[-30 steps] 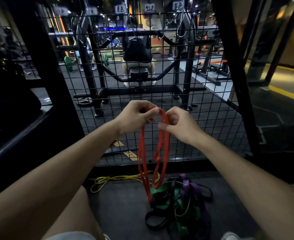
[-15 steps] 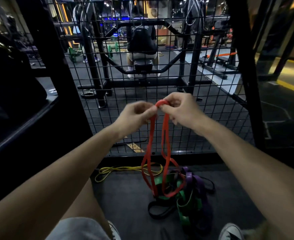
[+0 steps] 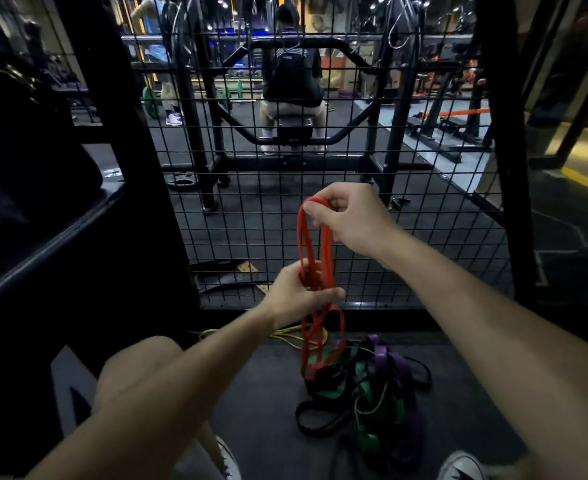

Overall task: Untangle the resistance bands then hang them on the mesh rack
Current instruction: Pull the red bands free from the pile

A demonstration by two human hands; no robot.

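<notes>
The left hand [image 3: 294, 294] dropped from the top and gripped the red band [image 3: 315, 258] midway; the right hand [image 3: 346, 216] kept pinching its upper loop before the mesh rack [image 3: 406, 209]. Untangling was underway; the hanging was still to come.

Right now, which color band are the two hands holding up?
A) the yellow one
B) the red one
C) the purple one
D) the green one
B: the right hand pinches the top of the red band and the left hand grips it lower down, while the yellow band, purple band and green band lie on the floor.
</notes>
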